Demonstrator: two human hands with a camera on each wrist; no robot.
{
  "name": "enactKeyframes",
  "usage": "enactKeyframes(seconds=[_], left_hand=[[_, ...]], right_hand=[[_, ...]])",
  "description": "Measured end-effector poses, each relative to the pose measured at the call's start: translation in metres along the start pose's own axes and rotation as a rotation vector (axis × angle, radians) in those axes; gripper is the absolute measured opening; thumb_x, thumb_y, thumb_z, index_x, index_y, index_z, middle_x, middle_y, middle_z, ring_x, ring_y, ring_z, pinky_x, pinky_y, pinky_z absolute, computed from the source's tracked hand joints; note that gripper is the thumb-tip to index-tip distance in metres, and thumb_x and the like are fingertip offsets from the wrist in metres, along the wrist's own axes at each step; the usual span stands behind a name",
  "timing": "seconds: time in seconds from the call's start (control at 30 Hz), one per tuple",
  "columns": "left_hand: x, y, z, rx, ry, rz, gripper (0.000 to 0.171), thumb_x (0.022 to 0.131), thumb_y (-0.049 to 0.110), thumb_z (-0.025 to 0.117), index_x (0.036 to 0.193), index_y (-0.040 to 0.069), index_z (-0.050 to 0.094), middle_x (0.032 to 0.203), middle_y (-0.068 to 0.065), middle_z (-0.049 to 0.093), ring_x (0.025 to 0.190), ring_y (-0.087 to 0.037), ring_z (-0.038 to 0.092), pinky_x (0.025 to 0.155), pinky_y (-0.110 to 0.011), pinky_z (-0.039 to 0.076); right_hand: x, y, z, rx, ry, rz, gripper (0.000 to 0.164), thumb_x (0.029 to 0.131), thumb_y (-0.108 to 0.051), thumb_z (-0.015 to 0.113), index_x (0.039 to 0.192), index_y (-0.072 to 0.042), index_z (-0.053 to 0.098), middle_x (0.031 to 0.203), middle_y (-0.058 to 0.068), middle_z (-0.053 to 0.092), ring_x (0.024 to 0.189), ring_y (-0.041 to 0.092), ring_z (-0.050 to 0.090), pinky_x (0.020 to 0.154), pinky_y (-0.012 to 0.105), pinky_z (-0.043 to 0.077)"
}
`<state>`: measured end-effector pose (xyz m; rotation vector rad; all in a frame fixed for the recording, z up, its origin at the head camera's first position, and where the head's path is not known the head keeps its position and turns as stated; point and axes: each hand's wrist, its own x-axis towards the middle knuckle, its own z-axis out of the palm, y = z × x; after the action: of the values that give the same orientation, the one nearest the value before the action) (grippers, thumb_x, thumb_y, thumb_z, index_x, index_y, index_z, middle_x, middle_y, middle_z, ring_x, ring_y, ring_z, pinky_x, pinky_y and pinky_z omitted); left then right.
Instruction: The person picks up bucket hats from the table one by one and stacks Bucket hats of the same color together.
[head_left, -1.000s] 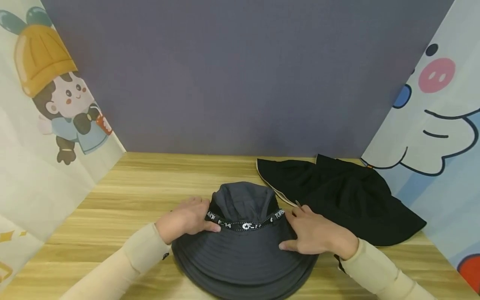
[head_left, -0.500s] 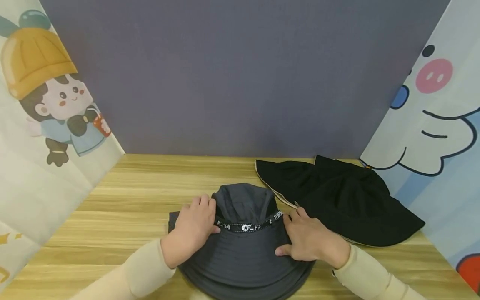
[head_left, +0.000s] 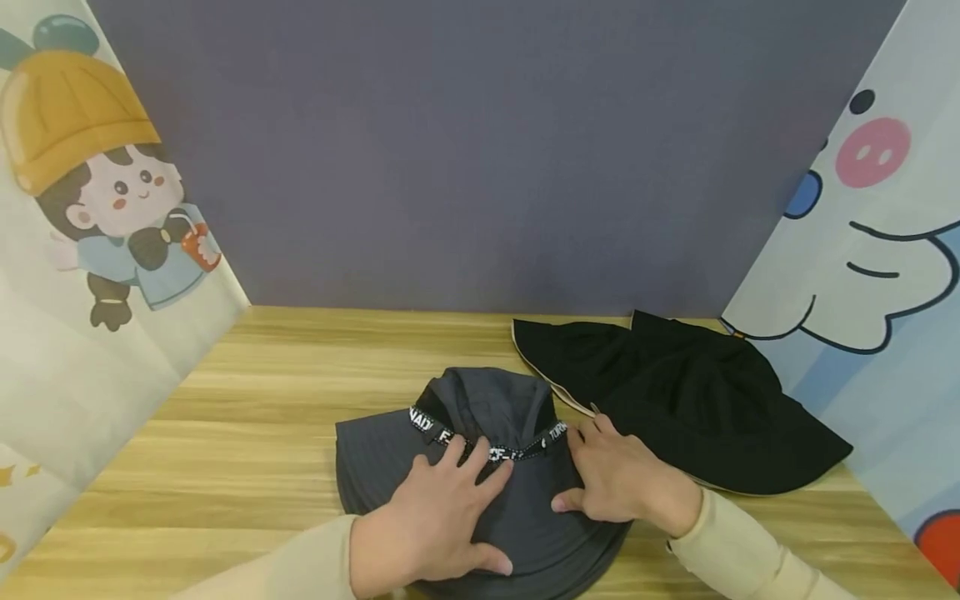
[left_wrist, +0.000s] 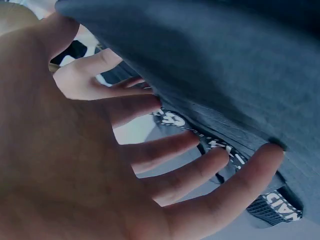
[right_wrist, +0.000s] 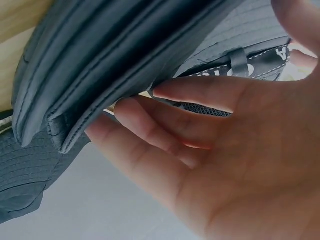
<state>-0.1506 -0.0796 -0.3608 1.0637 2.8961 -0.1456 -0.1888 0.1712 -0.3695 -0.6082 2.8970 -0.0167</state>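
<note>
A dark grey sun hat [head_left: 487, 400] lies on the table, with a black lettered band round its crown. On its left the brim flap [head_left: 367, 454] spreads outward; the front and right brim lies in layers. My left hand [head_left: 442, 517] rests on the front brim, fingers spread towards the band. In the left wrist view, its fingertips touch the grey cloth [left_wrist: 225, 65]. My right hand [head_left: 626, 479] rests on the hat's right side, thumb on the brim. The right wrist view has its fairly straight fingers against the folded brim edges [right_wrist: 100, 65].
A black wide-brimmed hat [head_left: 675, 392] with a pale edge lies flattened at the back right, close to my right hand. A grey panel [head_left: 487, 158] stands behind the wooden table [head_left: 247, 417]. Printed cartoon panels [head_left: 120, 208] flank both sides.
My left hand has moved from the hat's left side rightward and down onto the front brim. The left brim flap has spread outward. My right hand stays almost in place.
</note>
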Motion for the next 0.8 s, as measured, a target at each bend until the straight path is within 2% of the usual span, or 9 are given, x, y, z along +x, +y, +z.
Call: enactKeyframes(seconds=[0.2,0.37,0.57,0.8], left_hand=[[0.003,0.001,0.006,0.064,-0.008,0.005,0.101,0.073,0.09,0.054,0.156,0.034,0.041,0.156,-0.007,0.039,0.137,-0.034,0.042,0.078,-0.057,0.053],[0.007,0.0,0.006,0.102,-0.02,0.011,0.102,0.071,0.093,0.053,0.155,0.035,0.041,0.153,-0.006,0.041,0.134,-0.033,0.044,0.073,-0.054,0.055],[0.009,-0.003,0.003,0.059,-0.071,0.005,0.102,0.071,0.092,0.055,0.155,0.036,0.04,0.152,-0.006,0.041,0.133,-0.032,0.045,0.074,-0.055,0.055],[0.008,-0.01,0.0,0.015,-0.123,-0.031,0.103,0.071,0.09,0.06,0.156,0.036,0.039,0.153,-0.006,0.04,0.136,-0.033,0.043,0.077,-0.056,0.055]], right_hand=[[-0.003,0.003,-0.001,-0.013,0.013,-0.02,0.098,0.082,-0.067,0.072,0.139,0.01,0.053,0.141,0.027,0.05,0.136,0.042,0.041,0.089,0.056,0.052],[-0.005,0.007,-0.004,-0.014,0.023,-0.033,0.1,0.081,-0.07,0.07,0.14,0.008,0.054,0.142,0.026,0.05,0.135,0.042,0.043,0.094,0.056,0.05],[-0.005,0.01,-0.007,-0.003,0.039,-0.057,0.097,0.082,-0.069,0.07,0.14,0.007,0.055,0.138,0.021,0.055,0.129,0.038,0.047,0.093,0.055,0.05],[-0.003,0.014,-0.009,-0.032,0.108,-0.1,0.076,0.088,-0.055,0.074,0.133,0.005,0.062,0.128,0.015,0.06,0.115,0.031,0.052,0.086,0.048,0.053]])
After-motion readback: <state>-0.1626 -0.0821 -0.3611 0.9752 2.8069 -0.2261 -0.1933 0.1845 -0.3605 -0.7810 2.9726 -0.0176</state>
